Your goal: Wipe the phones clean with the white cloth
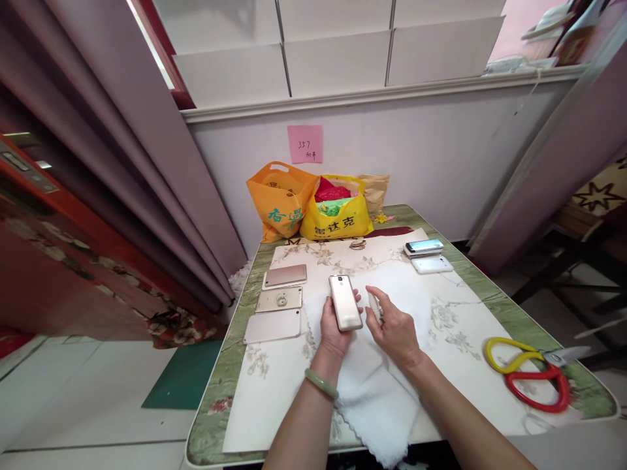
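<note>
A gold smartphone [347, 305] lies back side up in my left hand [334, 329], whose fingers wrap round it from beneath. My right hand [394, 326] is just right of the phone, apart from it, with thumb and forefinger spread and nothing seen between them. Under both hands a white cloth [375, 408] is spread on the table. Left of my hands, several phones lie in a column: a rose-gold phone [286, 275] on a white one, a gold phone with a ring holder [267, 299], and a pale phone [272, 326].
Scissors [531, 369] with yellow and red handles lie at the right edge. Stacked phones [424, 247] and a white phone [432, 264] sit at the back right. An orange bag [281, 202] and a yellow bag [343, 219] stand against the wall.
</note>
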The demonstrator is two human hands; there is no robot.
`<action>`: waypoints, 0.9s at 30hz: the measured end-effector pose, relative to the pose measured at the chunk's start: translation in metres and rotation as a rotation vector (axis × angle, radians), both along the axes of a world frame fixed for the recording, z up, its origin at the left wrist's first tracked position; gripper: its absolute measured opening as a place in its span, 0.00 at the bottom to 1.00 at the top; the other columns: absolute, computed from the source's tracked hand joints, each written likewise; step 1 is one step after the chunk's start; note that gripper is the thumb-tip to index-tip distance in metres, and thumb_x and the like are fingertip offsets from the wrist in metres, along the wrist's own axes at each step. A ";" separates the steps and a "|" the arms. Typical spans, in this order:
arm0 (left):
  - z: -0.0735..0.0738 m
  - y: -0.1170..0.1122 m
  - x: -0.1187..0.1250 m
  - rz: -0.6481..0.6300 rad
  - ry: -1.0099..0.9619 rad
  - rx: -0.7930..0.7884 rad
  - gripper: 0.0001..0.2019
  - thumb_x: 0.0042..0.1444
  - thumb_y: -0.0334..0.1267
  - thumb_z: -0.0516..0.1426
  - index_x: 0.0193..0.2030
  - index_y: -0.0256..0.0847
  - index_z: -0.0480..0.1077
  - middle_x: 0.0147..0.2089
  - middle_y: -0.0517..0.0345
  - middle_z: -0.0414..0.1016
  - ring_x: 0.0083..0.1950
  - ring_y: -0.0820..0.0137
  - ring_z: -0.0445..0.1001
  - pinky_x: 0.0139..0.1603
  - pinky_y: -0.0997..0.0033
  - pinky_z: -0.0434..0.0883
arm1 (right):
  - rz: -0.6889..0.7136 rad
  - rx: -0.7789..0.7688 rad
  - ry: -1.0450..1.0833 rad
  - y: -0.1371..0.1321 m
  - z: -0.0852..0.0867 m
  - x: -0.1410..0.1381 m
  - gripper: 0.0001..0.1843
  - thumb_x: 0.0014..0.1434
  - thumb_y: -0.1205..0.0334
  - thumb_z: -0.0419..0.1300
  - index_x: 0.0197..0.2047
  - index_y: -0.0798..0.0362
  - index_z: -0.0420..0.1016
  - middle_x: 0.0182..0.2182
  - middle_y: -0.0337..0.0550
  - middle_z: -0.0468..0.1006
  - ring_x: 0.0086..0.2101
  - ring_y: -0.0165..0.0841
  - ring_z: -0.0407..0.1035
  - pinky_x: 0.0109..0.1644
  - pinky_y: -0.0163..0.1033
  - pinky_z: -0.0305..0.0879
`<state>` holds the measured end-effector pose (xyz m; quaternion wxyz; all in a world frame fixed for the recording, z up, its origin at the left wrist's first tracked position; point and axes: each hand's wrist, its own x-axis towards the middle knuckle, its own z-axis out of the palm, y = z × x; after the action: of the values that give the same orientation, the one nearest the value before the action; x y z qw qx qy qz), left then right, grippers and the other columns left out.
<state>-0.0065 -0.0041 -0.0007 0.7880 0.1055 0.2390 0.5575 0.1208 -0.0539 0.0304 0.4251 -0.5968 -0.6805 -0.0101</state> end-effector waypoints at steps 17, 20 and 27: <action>0.002 0.001 -0.004 0.015 -0.041 -0.032 0.25 0.62 0.49 0.50 0.59 0.34 0.67 0.51 0.38 0.76 0.49 0.57 0.77 0.48 0.55 0.73 | -0.033 -0.186 0.341 0.072 0.006 0.016 0.26 0.63 0.49 0.50 0.58 0.55 0.60 0.33 0.43 0.75 0.31 0.36 0.71 0.34 0.37 0.64; 0.002 0.002 -0.005 0.017 -0.025 -0.043 0.26 0.62 0.50 0.50 0.60 0.34 0.66 0.52 0.37 0.76 0.49 0.56 0.77 0.47 0.54 0.74 | 0.027 -0.207 0.311 0.120 0.002 0.022 0.16 0.61 0.50 0.52 0.46 0.52 0.65 0.34 0.43 0.77 0.34 0.36 0.72 0.37 0.37 0.63; 0.000 0.005 -0.003 0.022 -0.004 -0.053 0.26 0.61 0.49 0.52 0.60 0.35 0.66 0.51 0.38 0.76 0.47 0.57 0.78 0.44 0.56 0.75 | -0.056 -0.298 0.224 0.189 -0.012 0.004 0.15 0.58 0.52 0.59 0.46 0.48 0.67 0.33 0.39 0.77 0.34 0.35 0.71 0.35 0.35 0.58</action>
<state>-0.0097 0.0009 -0.0004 0.7848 0.0808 0.2532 0.5599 0.1249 0.1347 0.0181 0.4044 -0.6693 -0.6060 0.1456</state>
